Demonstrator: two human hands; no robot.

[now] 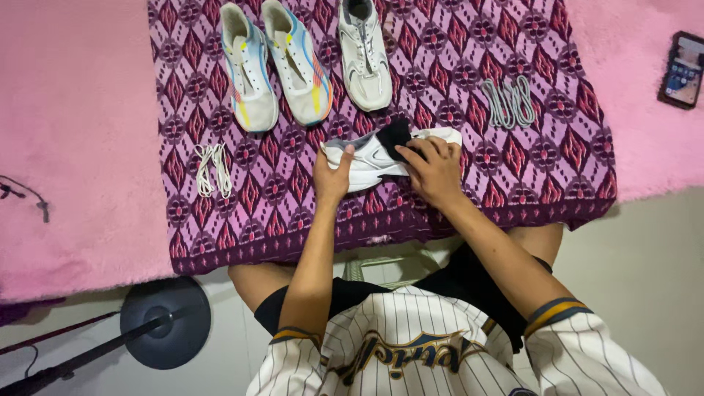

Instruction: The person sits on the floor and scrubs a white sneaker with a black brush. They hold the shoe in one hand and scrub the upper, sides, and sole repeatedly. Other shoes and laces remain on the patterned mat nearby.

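A white and grey sneaker (374,158) lies on its side on a purple patterned cloth (293,198). My left hand (334,174) grips its toe end. My right hand (434,167) presses a black cloth (394,136) against the shoe's side. A white lace (213,169) lies coiled to the left, and a grey lace (509,102) lies coiled to the right.
Two white sneakers with blue, yellow and orange marks (275,62) and one white and grey sneaker (364,53) stand at the far edge. A phone (683,70) rests on the pink bedding (73,132) at right. A round black stand base (165,323) sits on the floor at left.
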